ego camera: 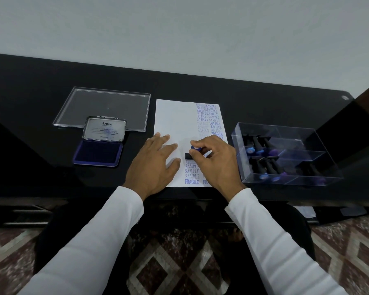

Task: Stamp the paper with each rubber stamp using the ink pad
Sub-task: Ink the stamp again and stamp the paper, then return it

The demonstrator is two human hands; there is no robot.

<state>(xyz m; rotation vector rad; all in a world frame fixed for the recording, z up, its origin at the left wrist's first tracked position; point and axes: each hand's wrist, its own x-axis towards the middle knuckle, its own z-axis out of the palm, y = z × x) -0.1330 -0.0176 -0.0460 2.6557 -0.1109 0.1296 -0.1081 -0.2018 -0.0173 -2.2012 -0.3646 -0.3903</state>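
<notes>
Paper (175, 124) lies under both our hands on the black table (41, 92). We press our left hand (152, 165) flat on it, fingers spread, while our right hand (213, 162), just beside it, pinches a rubber stamp (193, 152) down onto the sheet. Left of our left hand sits the open ink pad (98, 154); right of our right hand stands the clear box (285, 154) of remaining stamps (264, 167).

Black glossy table (41, 86), clear plastic lid (102, 108), patterned floor (349, 248)
</notes>
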